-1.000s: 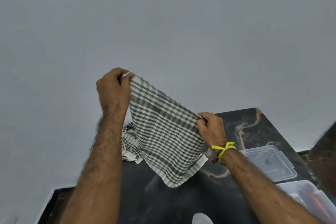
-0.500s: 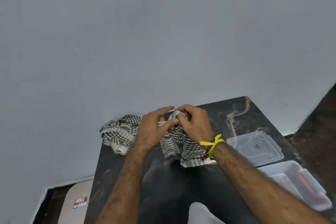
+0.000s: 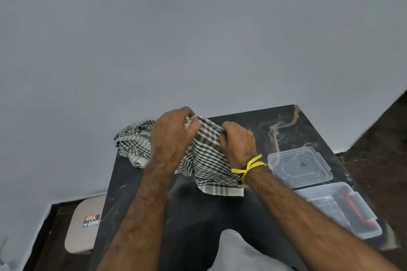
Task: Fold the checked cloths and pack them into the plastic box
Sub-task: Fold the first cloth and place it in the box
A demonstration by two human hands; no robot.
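Note:
Both my hands hold one green-and-white checked cloth (image 3: 207,160) over the dark marble table (image 3: 191,215). My left hand (image 3: 171,136) pinches its upper left corner and my right hand (image 3: 239,143), with a yellow band at the wrist, grips the upper right edge. The cloth hangs doubled between them, its white-bordered lower edge lying on the table. A second checked cloth (image 3: 133,145) lies crumpled at the table's far left corner, partly behind my left hand. The clear plastic box (image 3: 343,209) stands at the table's right edge, with something red inside.
The box's clear lid (image 3: 300,166) lies flat beyond the box, near my right wrist. A pale stool (image 3: 84,224) with a sticker stands on the floor left of the table. A grey wall rises behind. White fabric (image 3: 237,251) shows at the near edge.
The cloth was held up spread wide in the air. My hands then dropped to the table and came together, and now they have drawn slightly apart with the cloth doubled between them.

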